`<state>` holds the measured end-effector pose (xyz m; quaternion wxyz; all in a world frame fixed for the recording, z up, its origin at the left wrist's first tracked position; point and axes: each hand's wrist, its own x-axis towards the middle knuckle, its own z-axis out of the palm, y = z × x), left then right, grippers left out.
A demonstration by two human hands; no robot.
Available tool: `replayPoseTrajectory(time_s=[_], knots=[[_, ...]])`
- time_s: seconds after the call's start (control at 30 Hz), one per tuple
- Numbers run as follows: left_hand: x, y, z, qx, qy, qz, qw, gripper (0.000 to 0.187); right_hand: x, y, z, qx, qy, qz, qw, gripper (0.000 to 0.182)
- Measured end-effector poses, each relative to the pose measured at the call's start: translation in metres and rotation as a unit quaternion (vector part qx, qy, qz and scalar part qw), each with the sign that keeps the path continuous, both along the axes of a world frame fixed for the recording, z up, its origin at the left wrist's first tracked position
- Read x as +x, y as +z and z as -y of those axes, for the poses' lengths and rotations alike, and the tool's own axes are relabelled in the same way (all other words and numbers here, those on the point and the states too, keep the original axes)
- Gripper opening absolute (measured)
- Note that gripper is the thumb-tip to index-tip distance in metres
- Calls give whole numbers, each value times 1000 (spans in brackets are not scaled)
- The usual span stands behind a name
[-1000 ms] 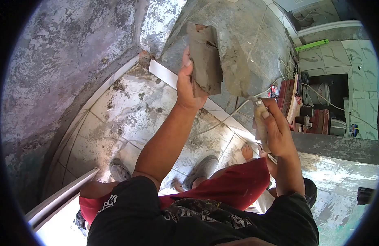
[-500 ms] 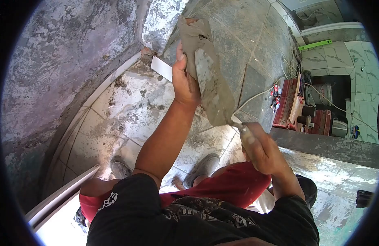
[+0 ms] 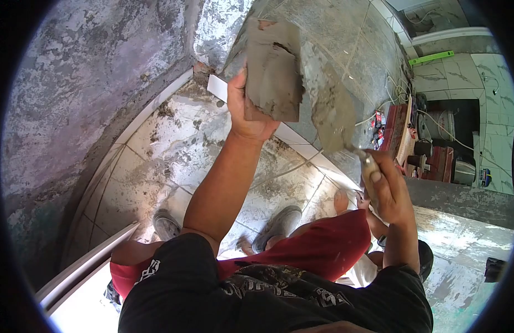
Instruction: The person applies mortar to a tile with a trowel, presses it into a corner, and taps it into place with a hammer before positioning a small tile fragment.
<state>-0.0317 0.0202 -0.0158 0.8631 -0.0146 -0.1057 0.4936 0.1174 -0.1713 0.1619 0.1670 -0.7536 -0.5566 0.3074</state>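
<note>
My left hand point(image 3: 247, 114) grips a rectangular tile piece point(image 3: 274, 66) from below and along its left edge. Wet grey mortar coats most of the tile's upturned face, with bare reddish-brown patches at its top and bottom ends. In my right hand point(image 3: 387, 188) is a trowel, my fingers wrapped round its handle. The trowel blade point(image 3: 330, 102), smeared with mortar, is just right of the tile. A white tile strip point(image 3: 217, 87) lies near the wall corner, left of my left hand.
A rough, stained wall point(image 3: 101, 72) rises on the left. Dirty floor tiles point(image 3: 179, 144) lie below, with my shoes point(image 3: 282, 225) on them. Wooden pieces, cables and a green level point(image 3: 430, 58) are at the right. Another person's foot point(image 3: 341, 201) shows beyond my knee.
The trowel has moved right, off the tile, and its mortar-smeared face now shows. The tile has turned to face me more, with mortar spread over it.
</note>
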Motion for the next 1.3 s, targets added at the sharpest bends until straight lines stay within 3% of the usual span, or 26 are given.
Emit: replayPoseTrajectory(time_s=[0.1, 0.23, 0.37, 0.43, 0.5, 0.57, 0.6, 0.7, 0.8, 0.9, 1.17, 1.3], knots=[[1, -11, 1, 18, -46, 57, 997, 56, 6, -3, -11, 52, 31, 86, 994, 35], [3, -11, 2, 53, -41, -30, 997, 54, 21, 0, -21, 161, 131, 216, 954, 44], [7, 3, 5, -1, -40, -114, 993, 54, 25, -1, -21, 116, 63, 124, 983, 48], [11, 1, 5, -21, -19, -151, 988, 56, 26, -20, -15, 99, -12, -121, 988, 58], [20, -5, 4, -30, 14, -176, 984, 58, 28, -34, -9, 72, -34, -335, 939, 63], [19, -1, 9, -27, 33, -180, 983, 58, 44, -64, 6, 45, -89, -591, 801, 62], [21, 2, 12, -26, 44, -179, 982, 58, 44, -72, 9, 37, -79, -664, 743, 59], [21, 9, 15, 9, 61, -192, 979, 58, 40, -78, 9, 41, -75, -727, 681, 61], [26, 30, 23, 14, 160, -187, 969, 60, 31, -78, 7, 47, -109, -675, 728, 58], [32, 32, 30, 12, 195, -239, 951, 66, -3, -63, -2, 51, -102, -510, 853, 54], [30, 34, 30, 12, 246, -225, 943, 77, -44, -65, -7, 21, -110, -378, 919, 45], [23, 37, 23, 19, 281, -223, 933, 81, -50, -62, -9, -12, -95, -341, 935, 59]])
